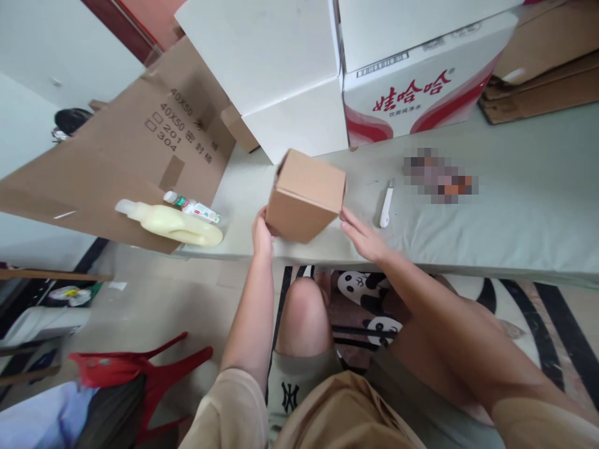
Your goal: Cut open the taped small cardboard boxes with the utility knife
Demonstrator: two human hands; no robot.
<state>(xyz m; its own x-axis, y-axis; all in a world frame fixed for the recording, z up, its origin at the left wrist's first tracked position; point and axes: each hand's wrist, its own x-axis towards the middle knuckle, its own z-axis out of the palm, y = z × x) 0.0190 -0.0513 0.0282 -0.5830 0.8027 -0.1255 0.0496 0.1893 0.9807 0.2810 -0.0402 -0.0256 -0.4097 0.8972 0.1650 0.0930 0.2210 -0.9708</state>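
Observation:
A small brown cardboard box (309, 196) is tilted between my two hands over the pale green cloth surface. My left hand (262, 231) grips its left side, with the fingers partly hidden behind the cardboard. At the lower right corner, my right hand (362, 236) rests its fingertips against the box, the fingers stretched out. A white-handled knife (386, 204) lies on the cloth a little to the right of the box.
White cartons (299, 118) and a red-lettered box (421, 93) stand behind. To the left, a pale yellow bottle (175, 223) and a smaller bottle (194, 207) lie before a large cardboard sheet (140, 149). A red chair (154, 386) stands at lower left. A blurred-out object (440, 176) lies right.

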